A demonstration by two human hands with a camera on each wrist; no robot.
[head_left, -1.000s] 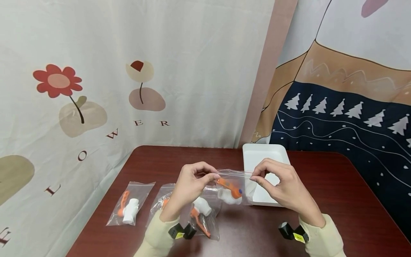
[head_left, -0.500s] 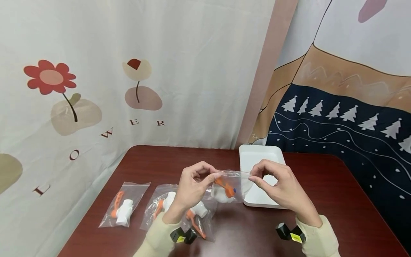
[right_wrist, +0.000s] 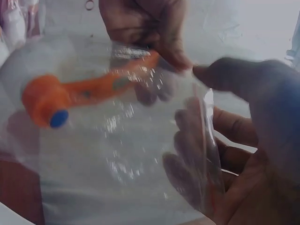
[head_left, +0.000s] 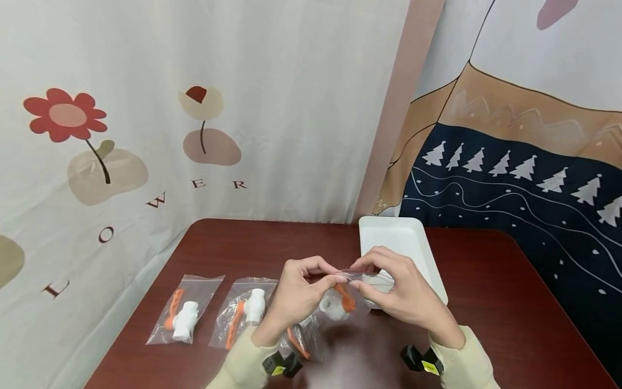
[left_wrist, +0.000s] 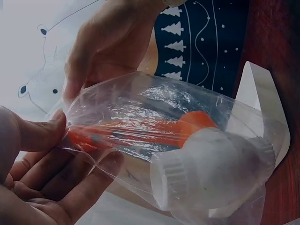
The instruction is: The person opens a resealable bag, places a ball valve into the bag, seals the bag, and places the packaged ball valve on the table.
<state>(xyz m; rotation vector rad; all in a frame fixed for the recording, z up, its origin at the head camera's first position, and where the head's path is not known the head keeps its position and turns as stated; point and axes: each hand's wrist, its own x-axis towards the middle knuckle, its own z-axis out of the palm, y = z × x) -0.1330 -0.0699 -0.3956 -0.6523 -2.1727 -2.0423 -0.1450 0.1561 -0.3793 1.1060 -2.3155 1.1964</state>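
Observation:
A clear zip bag [left_wrist: 140, 101] hangs between my hands above the table. Inside it is a white plastic ball valve [left_wrist: 215, 164] with an orange handle [right_wrist: 98, 89] and a blue dot at its pivot. My left hand [head_left: 303, 286] pinches the bag's top edge between thumb and fingers. Close beside it, my right hand [head_left: 400, 283] pinches the same edge, thumb toward me. The thumbs nearly meet in the right wrist view. Behind my left forearm, another bagged valve [head_left: 296, 337] is partly hidden.
Two more bagged valves lie on the table's left: an outer bagged valve [head_left: 184, 319] and an inner bagged valve [head_left: 255, 305]. A white tray [head_left: 430, 254] stands behind my right hand on the dark red table [head_left: 505, 308]. Printed curtains [head_left: 291, 108] rise behind the table.
My right hand has slid left along the bag's top edge, close to my left hand. The bag's opening is now bunched rather than stretched wide. The head view has shifted slightly.

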